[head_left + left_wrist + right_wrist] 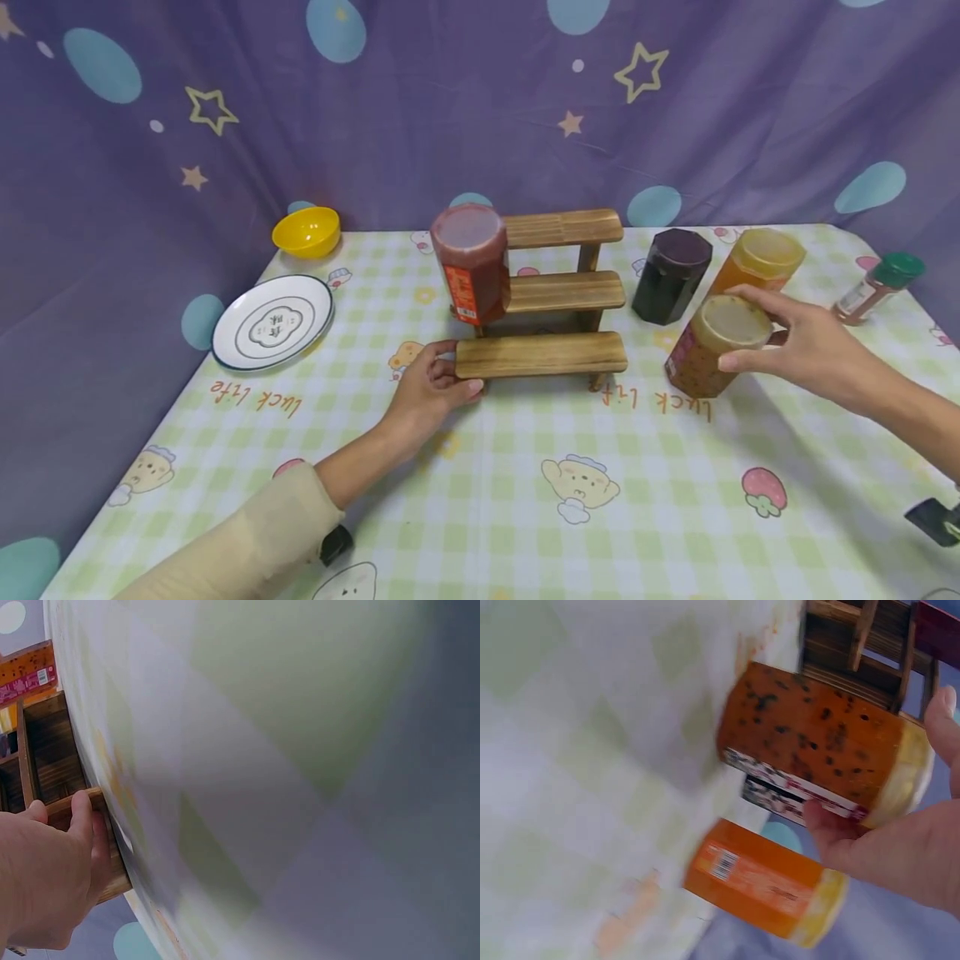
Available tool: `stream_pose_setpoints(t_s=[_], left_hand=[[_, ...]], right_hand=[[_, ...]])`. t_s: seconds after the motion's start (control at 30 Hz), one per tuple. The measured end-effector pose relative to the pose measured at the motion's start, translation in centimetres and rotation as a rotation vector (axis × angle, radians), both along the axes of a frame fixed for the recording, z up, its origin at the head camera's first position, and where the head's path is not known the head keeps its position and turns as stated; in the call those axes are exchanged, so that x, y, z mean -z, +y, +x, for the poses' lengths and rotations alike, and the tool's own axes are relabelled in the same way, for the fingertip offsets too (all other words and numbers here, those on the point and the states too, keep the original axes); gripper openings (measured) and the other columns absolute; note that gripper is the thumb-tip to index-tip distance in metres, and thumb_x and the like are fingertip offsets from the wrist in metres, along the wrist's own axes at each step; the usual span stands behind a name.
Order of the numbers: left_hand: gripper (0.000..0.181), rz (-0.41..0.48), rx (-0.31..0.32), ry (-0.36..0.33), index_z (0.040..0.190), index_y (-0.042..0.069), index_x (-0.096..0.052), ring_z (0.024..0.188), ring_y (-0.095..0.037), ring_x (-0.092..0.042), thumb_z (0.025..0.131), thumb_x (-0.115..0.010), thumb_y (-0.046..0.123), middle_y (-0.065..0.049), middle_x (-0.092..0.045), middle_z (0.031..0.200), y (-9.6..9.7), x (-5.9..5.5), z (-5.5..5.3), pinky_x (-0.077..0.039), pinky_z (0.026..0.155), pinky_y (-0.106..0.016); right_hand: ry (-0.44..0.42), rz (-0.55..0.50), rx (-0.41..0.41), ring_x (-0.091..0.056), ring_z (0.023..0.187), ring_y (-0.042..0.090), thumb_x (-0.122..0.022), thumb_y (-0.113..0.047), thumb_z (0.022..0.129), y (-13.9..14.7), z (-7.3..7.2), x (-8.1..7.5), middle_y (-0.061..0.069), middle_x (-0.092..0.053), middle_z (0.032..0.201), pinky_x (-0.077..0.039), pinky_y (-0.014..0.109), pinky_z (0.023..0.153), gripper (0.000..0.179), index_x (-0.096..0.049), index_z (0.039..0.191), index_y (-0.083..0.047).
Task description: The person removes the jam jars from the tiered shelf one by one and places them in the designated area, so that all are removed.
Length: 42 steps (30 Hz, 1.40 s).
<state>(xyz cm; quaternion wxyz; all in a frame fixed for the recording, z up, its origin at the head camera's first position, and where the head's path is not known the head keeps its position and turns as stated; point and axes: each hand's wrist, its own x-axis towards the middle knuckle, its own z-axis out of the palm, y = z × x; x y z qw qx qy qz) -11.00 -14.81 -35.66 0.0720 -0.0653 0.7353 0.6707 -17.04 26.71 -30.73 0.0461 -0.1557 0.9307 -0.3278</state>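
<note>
My right hand (810, 346) holds a jar of brown-orange contents with dark seeds (810, 739) by its yellowish lid end, thumb on one side and fingers on the other. Whether the jar's base touches the table cannot be told. To the left, the three-step wooden rack (540, 354) stands on the cloth. My left hand (427, 392) grips the left end of its lowest step, also visible in the left wrist view. A red jar (472, 258) with a red label stands at the rack's left end, hiding part of the upper steps.
Behind the held jar are a dark jar (670, 279) and an orange jar (750, 258) with a yellow lid. A green-capped shaker (877, 287) stands far right. At left lie a white plate (236, 333) and a yellow bowl (307, 233). A purple curtain (450, 108) backs the table.
</note>
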Motion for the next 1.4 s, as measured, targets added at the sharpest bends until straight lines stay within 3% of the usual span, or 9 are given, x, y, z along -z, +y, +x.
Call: stream_pose_setpoints(t_s=[0.1,0.17,0.3,0.4,0.5,0.57,0.83,1.03,1.4], left_hand=[[0.067,0.007,0.001,0.003,0.143,0.009,-0.036,0.093,-0.025,-0.064,0.086,-0.068,-0.005,-0.019,-0.057,0.11,0.0,0.0,0.0,-0.058,0.088,-0.036],[0.067,0.011,0.001,0.003,0.142,0.009,-0.036,0.093,-0.025,-0.064,0.086,-0.068,-0.005,-0.02,-0.057,0.111,0.0,-0.1,0.0,-0.058,0.089,-0.036],[0.067,0.017,0.003,0.001,0.142,0.009,-0.036,0.093,-0.024,-0.064,0.086,-0.068,-0.005,-0.02,-0.057,0.112,0.0,0.0,0.0,-0.058,0.089,-0.036],[0.066,0.014,0.003,-0.001,0.142,0.009,-0.036,0.092,-0.024,-0.064,0.086,-0.069,-0.005,-0.02,-0.057,0.111,0.0,0.0,0.0,-0.058,0.089,-0.036],[0.067,0.013,0.001,-0.002,0.142,0.009,-0.036,0.091,-0.023,-0.064,0.085,-0.069,-0.004,-0.019,-0.057,0.11,0.1,0.0,0.0,-0.058,0.088,-0.035],[0.067,0.015,0.002,-0.003,0.142,0.009,-0.036,0.091,-0.023,-0.064,0.085,-0.069,-0.004,-0.019,-0.057,0.11,0.1,0.0,-0.1,-0.058,0.089,-0.035],[0.066,0.005,0.002,0.002,0.142,0.009,-0.036,0.092,-0.024,-0.064,0.086,-0.069,-0.004,-0.02,-0.057,0.111,0.2,-0.1,-0.1,-0.058,0.088,-0.035],[0.066,0.004,0.007,0.005,0.142,0.008,-0.036,0.093,-0.024,-0.064,0.086,-0.069,-0.003,-0.02,-0.056,0.113,0.1,0.0,-0.1,-0.058,0.088,-0.035],[0.065,-0.006,0.02,0.001,0.142,0.01,-0.036,0.098,-0.027,-0.063,0.087,-0.069,-0.002,-0.019,-0.056,0.113,-0.1,0.0,0.0,-0.057,0.089,-0.034]], right_hand=[[0.04,0.038,-0.043,-0.047,0.114,0.049,-0.083,-0.03,0.077,-0.6,0.0,-0.5,0.032,-0.046,0.131,-0.051,0.053,0.082,0.091,-0.032,0.146,0.002],[0.074,0.057,-0.051,-0.042,0.116,0.051,-0.084,-0.029,0.076,-1.0,0.0,-1.0,0.034,-0.037,0.136,-0.044,0.065,0.084,0.097,-0.028,0.147,0.005],[0.177,0.034,-0.029,-0.04,0.114,0.049,-0.085,-0.022,0.075,-1.3,0.0,-2.5,0.031,-0.03,0.14,-0.042,0.064,0.086,0.096,-0.027,0.148,0.002],[0.264,-0.009,-0.015,-0.041,0.115,0.046,-0.085,-0.018,0.075,-1.6,0.0,-3.6,0.026,-0.037,0.138,-0.045,0.032,0.098,0.089,-0.034,0.147,-0.004],[0.321,-0.046,-0.018,-0.042,0.116,0.042,-0.085,-0.018,0.075,-2.3,0.0,-4.5,0.022,-0.042,0.132,-0.035,-0.002,0.086,0.083,-0.041,0.144,-0.008],[0.339,-0.061,-0.028,-0.044,0.113,0.035,-0.085,-0.019,0.075,-3.0,0.0,-5.1,0.018,-0.044,0.13,-0.031,-0.007,0.078,0.08,-0.044,0.142,-0.01],[0.32,-0.119,-0.164,-0.049,0.115,0.024,-0.085,-0.02,0.075,-7.8,-0.3,-7.8,0.008,-0.048,0.13,-0.04,0.011,0.089,0.077,-0.046,0.142,-0.015],[0.2,-0.19,-0.271,-0.045,0.124,0.025,-0.082,-0.023,0.079,-11.9,-0.3,-9.2,0.007,-0.046,0.138,-0.042,0.046,0.102,0.077,-0.042,0.144,-0.013],[0.123,-0.231,-0.384,-0.048,0.122,0.027,-0.08,-0.02,0.081,-17.1,-2.1,-9.2,0.015,-0.045,0.135,-0.048,0.044,0.098,0.08,-0.036,0.146,-0.007]])
